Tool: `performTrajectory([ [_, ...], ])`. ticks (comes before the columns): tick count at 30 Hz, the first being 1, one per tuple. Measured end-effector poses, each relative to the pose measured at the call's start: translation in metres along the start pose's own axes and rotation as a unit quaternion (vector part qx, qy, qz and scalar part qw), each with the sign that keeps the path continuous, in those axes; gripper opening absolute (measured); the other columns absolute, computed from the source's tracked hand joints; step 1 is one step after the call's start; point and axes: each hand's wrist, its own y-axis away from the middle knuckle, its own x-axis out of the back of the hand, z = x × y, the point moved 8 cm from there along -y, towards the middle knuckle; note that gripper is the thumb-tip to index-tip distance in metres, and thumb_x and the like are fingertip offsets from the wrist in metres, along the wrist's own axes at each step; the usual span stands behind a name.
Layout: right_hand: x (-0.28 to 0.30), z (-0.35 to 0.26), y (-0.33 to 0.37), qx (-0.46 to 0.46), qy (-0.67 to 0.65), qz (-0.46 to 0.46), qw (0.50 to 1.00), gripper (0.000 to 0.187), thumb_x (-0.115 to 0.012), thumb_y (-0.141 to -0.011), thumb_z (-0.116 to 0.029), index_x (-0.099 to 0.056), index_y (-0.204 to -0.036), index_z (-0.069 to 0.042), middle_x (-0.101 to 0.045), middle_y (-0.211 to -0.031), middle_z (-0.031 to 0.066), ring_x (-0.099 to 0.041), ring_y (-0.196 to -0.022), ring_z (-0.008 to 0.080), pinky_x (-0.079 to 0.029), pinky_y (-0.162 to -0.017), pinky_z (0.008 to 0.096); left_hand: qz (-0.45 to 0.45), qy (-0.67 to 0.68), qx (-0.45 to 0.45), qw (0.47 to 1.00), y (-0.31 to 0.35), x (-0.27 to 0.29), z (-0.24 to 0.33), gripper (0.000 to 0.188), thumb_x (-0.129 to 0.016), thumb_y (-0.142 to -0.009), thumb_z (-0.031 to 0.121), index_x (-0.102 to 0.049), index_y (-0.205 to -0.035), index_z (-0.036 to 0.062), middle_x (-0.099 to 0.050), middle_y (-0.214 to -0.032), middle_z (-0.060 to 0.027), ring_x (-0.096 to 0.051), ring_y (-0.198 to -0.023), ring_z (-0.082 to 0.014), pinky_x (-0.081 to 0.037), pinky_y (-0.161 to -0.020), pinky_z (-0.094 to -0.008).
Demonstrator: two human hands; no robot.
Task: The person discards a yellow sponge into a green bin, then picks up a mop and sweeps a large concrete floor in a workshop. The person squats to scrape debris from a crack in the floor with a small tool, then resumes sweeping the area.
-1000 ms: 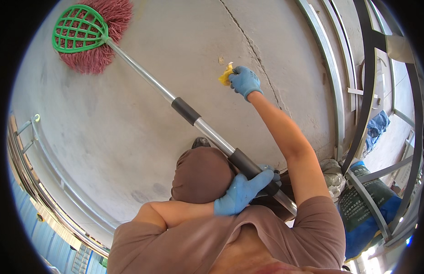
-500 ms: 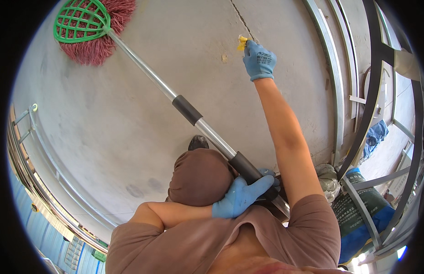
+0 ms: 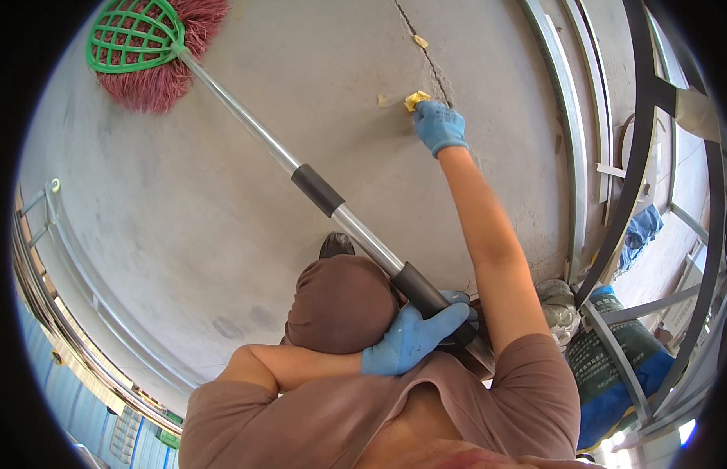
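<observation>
Both my hands wear blue work gloves. My left hand [image 3: 416, 338] is closed round the dark grip of a long metal pole, close to my chest. The pole [image 3: 246, 121] slants away to the far left, ending in a mop or duster head with a green plastic cage [image 3: 132, 35] and dark pink strands [image 3: 156, 90]. Stretched out to the floor, my right hand [image 3: 440, 127] pinches a crumpled yellow scrap [image 3: 416, 100], perhaps a wrapper, beside a long crack [image 3: 437, 74]. Another small yellowish piece [image 3: 420, 41] lies on the crack farther off.
A small tan patch [image 3: 381, 100] marks the grey concrete floor left of the scrap. Metal rails [image 3: 565, 117] run along the right, with a dark curved frame [image 3: 637, 141] beyond. Dark green and blue sacks [image 3: 613, 367] stand near right; a metal railing [image 3: 82, 250] curves at left.
My right hand has drawn back nearer to me with the yellow scrap, uncovering the other yellowish piece on the crack. My left hand keeps its hold on the pole.
</observation>
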Motion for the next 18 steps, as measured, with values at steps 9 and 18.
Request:
performTrajectory([
  [9, -0.016, 0.046, -0.027, -0.43, -0.429, -0.169, 0.777, 0.022, -0.072, -0.089, -0.022, -0.072, -0.095, -0.001, -0.073, -0.079, 0.0083, -0.066, -0.059, 0.0138, -0.058, -0.058, 0.0293, -0.029, -0.024, -0.019, 0.999, 0.004, -0.003, 0.008, 0.018, -0.061, -0.1, 0.018, -0.065, -0.108, 0.0024, -0.068, -0.1, -0.0036, -0.06, -0.097, -0.0106, -0.048, -0.088, -0.0268],
  [18, 0.037, 0.041, -0.045, -0.247, 0.008, -0.171, 0.954, 0.057, -0.073, -0.076, -0.062, -0.075, -0.096, -0.009, -0.075, -0.1, 0.0093, -0.071, -0.096, 0.0293, -0.054, -0.081, 0.0403, 0.026, 0.042, -0.005, 0.999, 0.011, 0.003, 0.003, 0.02, -0.063, -0.098, 0.016, -0.064, -0.11, -0.0005, -0.069, -0.102, -0.0059, -0.063, -0.096, -0.0118, -0.05, -0.088, -0.0259],
])
